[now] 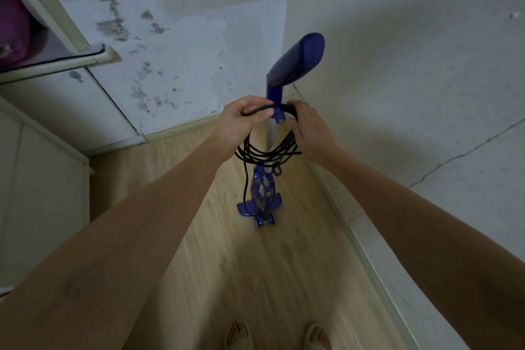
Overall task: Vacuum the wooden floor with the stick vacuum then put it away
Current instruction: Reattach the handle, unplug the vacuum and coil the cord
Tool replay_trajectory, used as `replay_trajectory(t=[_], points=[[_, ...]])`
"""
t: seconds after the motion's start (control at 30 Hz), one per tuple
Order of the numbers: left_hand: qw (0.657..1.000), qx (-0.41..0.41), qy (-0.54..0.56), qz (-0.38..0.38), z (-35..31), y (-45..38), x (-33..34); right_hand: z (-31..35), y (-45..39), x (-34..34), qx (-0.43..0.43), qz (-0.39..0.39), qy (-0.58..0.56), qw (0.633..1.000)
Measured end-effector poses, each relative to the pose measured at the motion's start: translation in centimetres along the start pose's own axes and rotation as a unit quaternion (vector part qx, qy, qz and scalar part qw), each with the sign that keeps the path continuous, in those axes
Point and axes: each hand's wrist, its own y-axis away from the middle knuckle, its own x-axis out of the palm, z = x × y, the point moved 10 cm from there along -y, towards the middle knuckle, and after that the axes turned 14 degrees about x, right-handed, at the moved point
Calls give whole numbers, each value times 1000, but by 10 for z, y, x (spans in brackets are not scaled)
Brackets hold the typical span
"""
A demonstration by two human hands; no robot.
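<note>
Both hands up at the top hook [278, 116]: left hand [241, 119] curled around the black cord [265, 150], right hand [308, 125] gripping the same loops. Vacuum [262, 196] upright on the wooden floor [227, 250] in the corner. Seemingly the putting-away step; next, settling the loops on the hook without slipping.

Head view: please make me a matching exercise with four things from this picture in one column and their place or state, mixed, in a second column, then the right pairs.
1. blue stick vacuum
2. black coiled power cord
3. left hand
4. pale wooden floor

a. hangs in loops from the upper hook
b. grips the cord's top
c. stands upright in the corner
d. lies under the feet

Pairs: 1-c, 2-a, 3-b, 4-d
</note>
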Motion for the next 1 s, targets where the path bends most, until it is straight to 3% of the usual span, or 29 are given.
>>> replay_trajectory(t=[0.4, 0.47, 0.53, 0.63, 0.83, 1.0], points=[[998, -15, 3, -53, 6, 2, 8, 2, 10, -10, 51, 28, -16, 998], [998, -22, -5, -64, 1, 2, 8, 7, 20, -23, 79, 15, -63, 995], [997, -41, -37, -62, -6, 4, 3, 15, 37, -43, 138, -7, -191, 972], [992, -77, -97, -26, -16, 5, -12, 33, 58, -66, 214, -60, -360, 906], [981, -52, -169, 74, -83, 5, -27, 80, 57, -85, 289, -114, -509, 803], [966, -59, -209, 143, -88, 4, -26, 86, 47, -106, 274, -150, -475, 823]])
